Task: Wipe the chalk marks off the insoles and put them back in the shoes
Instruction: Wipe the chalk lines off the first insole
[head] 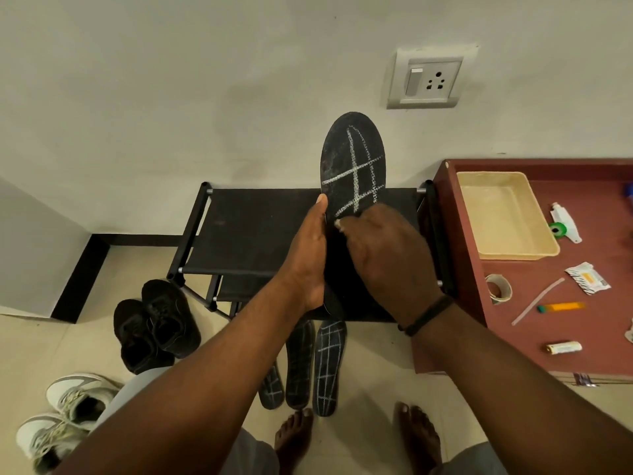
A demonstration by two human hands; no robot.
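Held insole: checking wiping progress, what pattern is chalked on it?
White crossed grid lines on the black insole, head view.

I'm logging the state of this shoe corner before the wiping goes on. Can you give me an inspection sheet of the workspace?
Surface: black shoe rack against the wall; beige tiled floor.
Job's things: held insole with chalk lines on it; three chalk-marked insoles on the floor; black shoes; white-grey sneakers.
Clutter: on the maroon table, beige tray, tape roll, battery, orange marker, packet.
Grippers: left hand grips the insole's edge; right hand has its fingers on the chalked face.
Cables: nothing seen.
Surroundings: wall socket; bare feet.
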